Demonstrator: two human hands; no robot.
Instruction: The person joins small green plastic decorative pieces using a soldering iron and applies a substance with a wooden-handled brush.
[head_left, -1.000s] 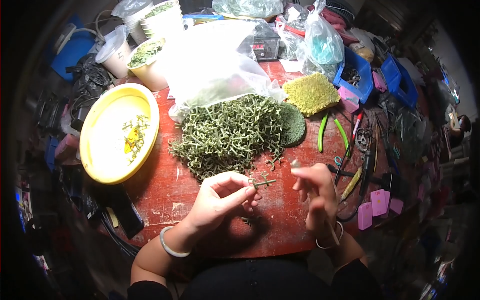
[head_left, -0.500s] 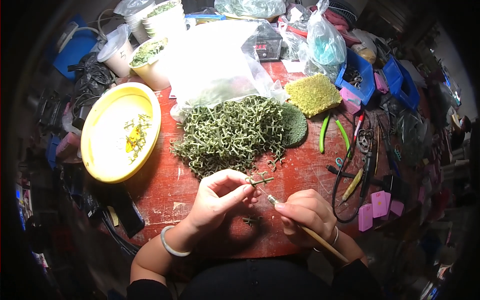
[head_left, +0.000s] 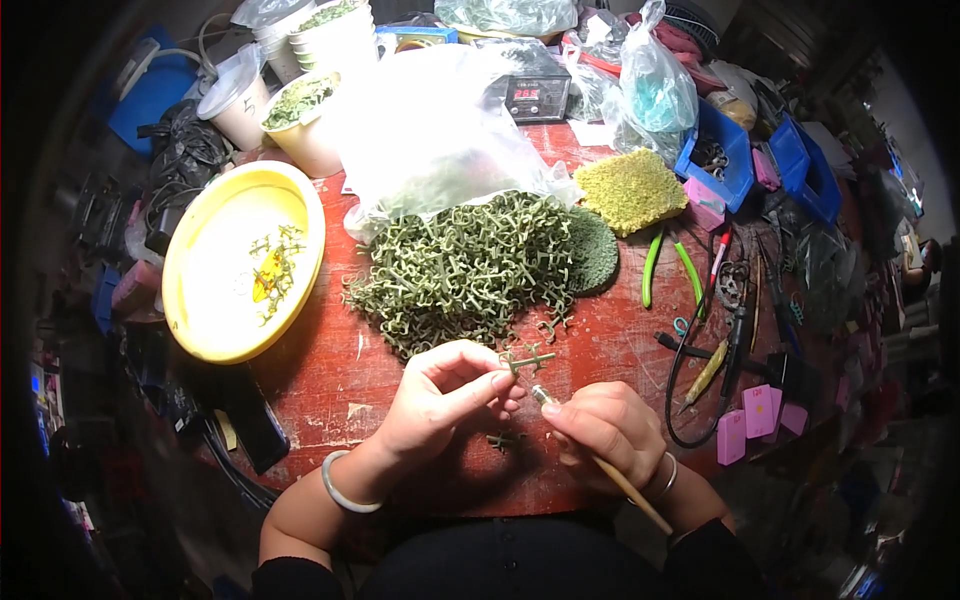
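Head view shows, at the left of the frame, a yellow tray [head_left: 193,322] with some small green pieces and one yellow spot inside it, and below it a dark flat device [head_left: 257,435] near the table edge. In the upper left stand white tubs [head_left: 238,108], two of them filled with green bits. Further to the middle, the left hand [head_left: 450,395] is closed in a pinch: its thumb and first finger hold one green branched piece [head_left: 536,361], which points to the right, at the centre of the frame. Above this hand lies a big pile of the same green pieces [head_left: 470,265], partly under a clear plastic bag [head_left: 430,130], on the red table [head_left: 600,335]. Right of centre, the right hand [head_left: 612,430] is curled around a tool with wooden handle [head_left: 632,488]; the metal end is just below the held piece, and I cannot tell whether its fine tip touches. Above are a yellow rough block [head_left: 630,192] and green handles [head_left: 651,268]. At the right lie a black cable [head_left: 670,400], pink blocks [head_left: 757,408] and, higher, blue bins [head_left: 741,180].
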